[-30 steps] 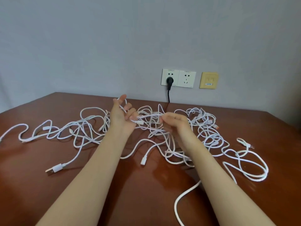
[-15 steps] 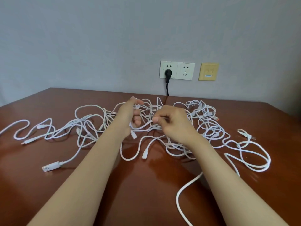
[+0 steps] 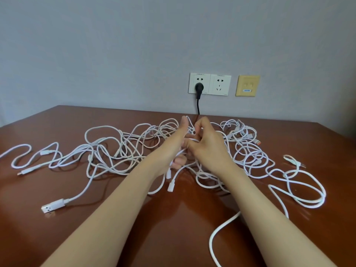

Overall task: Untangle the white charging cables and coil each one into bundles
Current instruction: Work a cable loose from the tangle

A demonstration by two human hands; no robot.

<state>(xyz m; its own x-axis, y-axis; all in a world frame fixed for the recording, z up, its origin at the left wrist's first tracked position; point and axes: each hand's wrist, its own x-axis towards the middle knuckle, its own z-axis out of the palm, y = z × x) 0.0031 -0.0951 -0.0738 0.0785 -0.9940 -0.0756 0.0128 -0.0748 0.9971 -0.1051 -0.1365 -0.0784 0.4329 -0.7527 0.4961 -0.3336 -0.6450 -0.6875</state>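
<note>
A tangle of white charging cables sprawls across the brown wooden table. My left hand and my right hand meet above the middle of the tangle, fingers touching. Both pinch strands of white cable between them; a strand runs over my right fingers. Two small white connectors hang just below my left wrist. A large USB plug lies at the front left. Looser loops lie to the right.
The table's far edge meets a grey wall with a double white socket, a black plug and cord in it, and a yellow plate. One cable trails off the table's near edge.
Both hands have come together at the centre of the tangle, and the right hand has moved left to touch the left. The view has shifted slightly.
</note>
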